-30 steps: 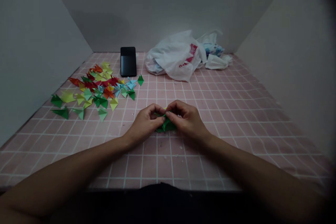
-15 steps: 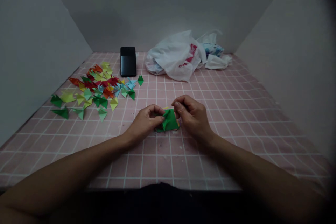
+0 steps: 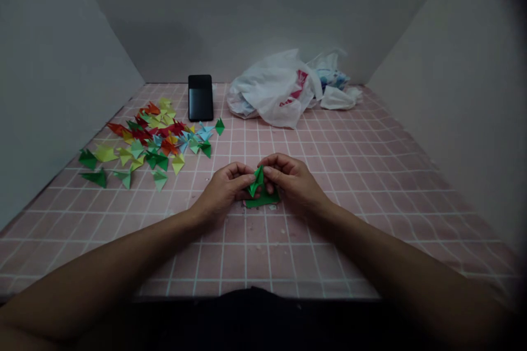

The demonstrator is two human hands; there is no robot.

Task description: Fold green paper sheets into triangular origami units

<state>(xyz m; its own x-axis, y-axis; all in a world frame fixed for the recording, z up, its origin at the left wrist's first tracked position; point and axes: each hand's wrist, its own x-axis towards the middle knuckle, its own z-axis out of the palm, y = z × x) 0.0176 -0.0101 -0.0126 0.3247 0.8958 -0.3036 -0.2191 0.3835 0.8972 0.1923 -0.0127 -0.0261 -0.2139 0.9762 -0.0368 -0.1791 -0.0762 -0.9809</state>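
The left hand (image 3: pixel 224 191) and right hand (image 3: pixel 293 183) pinch a green origami piece (image 3: pixel 262 199), partly hidden.

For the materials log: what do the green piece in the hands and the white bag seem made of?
The green piece looks like matte paper, judging by its crisp folds. The white bag seems thin plastic film, with a slight sheen and crumpled wrinkles.

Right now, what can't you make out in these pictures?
Head view only:
Middle of the green origami paper, hidden by the left hand and right hand.
Contents of the white plastic bag, hidden by its crumpled plastic.
Folds in the coloured paper triangles, too small.
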